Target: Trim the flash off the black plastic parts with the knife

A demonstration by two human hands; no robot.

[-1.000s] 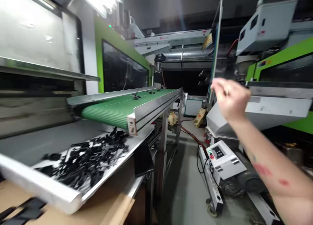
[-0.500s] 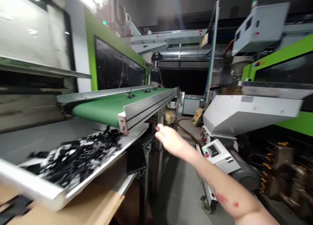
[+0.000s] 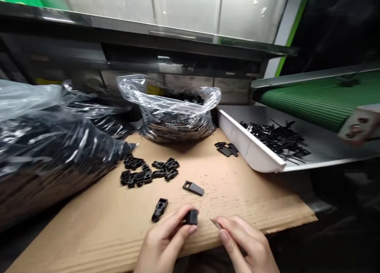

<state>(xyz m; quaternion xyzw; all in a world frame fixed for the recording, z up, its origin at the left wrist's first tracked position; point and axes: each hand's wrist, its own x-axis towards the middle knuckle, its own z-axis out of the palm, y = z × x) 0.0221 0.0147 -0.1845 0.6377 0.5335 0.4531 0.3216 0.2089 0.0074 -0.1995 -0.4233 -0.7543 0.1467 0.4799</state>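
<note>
Near the front edge of the cardboard-covered table, my left hand (image 3: 170, 239) pinches a small black plastic part (image 3: 192, 217) between thumb and fingers. Just to its right, my right hand (image 3: 242, 241) grips a small thin blade (image 3: 215, 223), its pointed tip turned toward the part but apart from it. One loose black part (image 3: 159, 209) lies left of the held one, and a flat black clip (image 3: 193, 188) lies beyond it. Farther back on the left is a cluster of several black parts (image 3: 139, 178). A few flat pieces (image 3: 227, 149) rest by the white tray.
A clear plastic bag (image 3: 178, 114) full of dark parts stands at the back. Large filled bags (image 3: 59, 146) take up the left side. On the right, a white tray (image 3: 252, 152) holds a pile of black pieces (image 3: 276, 138) below a green conveyor belt (image 3: 308, 99).
The view has swung left and down from the conveyor aisle to the tabletop. My right arm, stretched out before, is drawn in; both hands now show, holding the part and the blade.
</note>
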